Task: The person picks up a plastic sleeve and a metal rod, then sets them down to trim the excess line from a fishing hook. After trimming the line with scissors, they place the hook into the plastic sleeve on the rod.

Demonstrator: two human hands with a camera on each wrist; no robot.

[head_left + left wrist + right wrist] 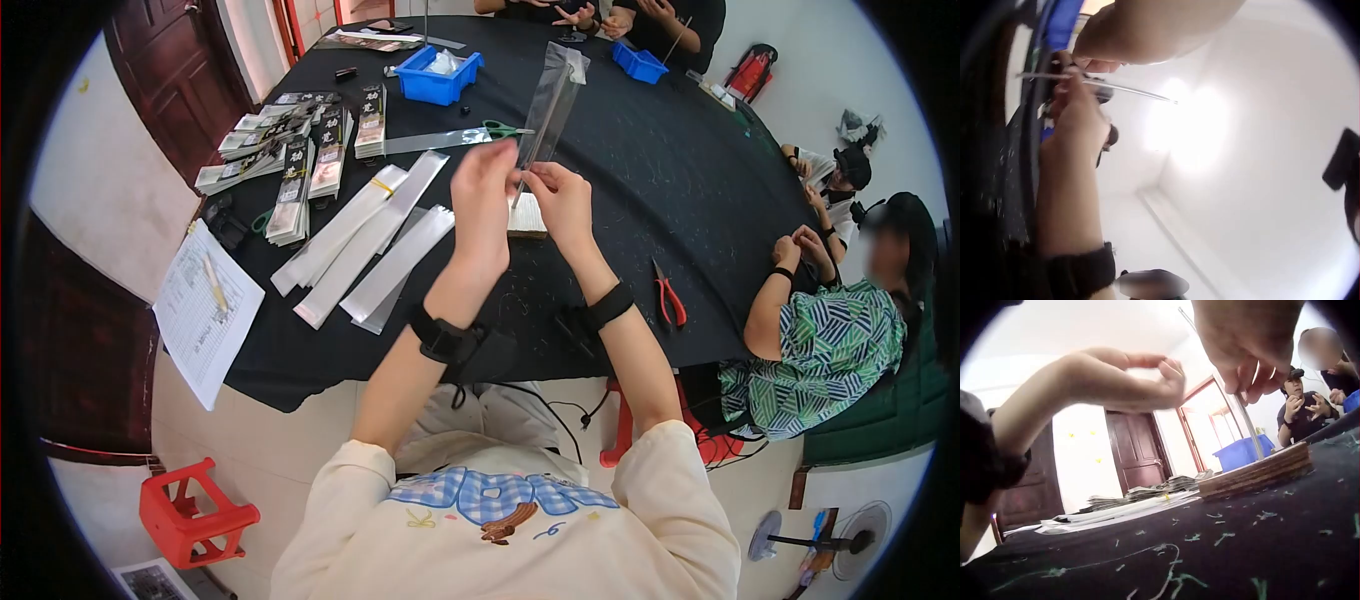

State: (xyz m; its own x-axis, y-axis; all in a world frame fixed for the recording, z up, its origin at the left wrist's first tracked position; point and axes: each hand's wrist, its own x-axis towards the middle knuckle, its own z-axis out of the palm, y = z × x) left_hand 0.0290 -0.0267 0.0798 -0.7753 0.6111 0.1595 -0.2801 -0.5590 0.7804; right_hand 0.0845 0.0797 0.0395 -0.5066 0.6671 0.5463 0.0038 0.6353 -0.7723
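Note:
A thin metal rod point(518, 192) point(1250, 427) rises from a small wooden block point(527, 216) point(1257, 472) on the black cloth. My right hand point(563, 207) point(1075, 119) point(1244, 340) pinches the rod above the block. Left of the rod, my left hand point(482, 205) point(1110, 378) is raised with bent fingers, their tips close together; blur hides whether something thin is between them. In the left wrist view the rod point(1135, 91) slants past my right fingertips. A clear plastic sleeve point(552, 100) appears just beyond my hands; whether it touches the rod cannot be told.
Long pale strips point(370, 235) and printed packets point(292, 195) are at the left, with a paper sheet point(208, 310) at the edge. Green-handled scissors point(505, 130) lie beyond my left hand, red pliers point(668, 298) at the right. A blue bin point(437, 85) stands farther back. Several people sit around.

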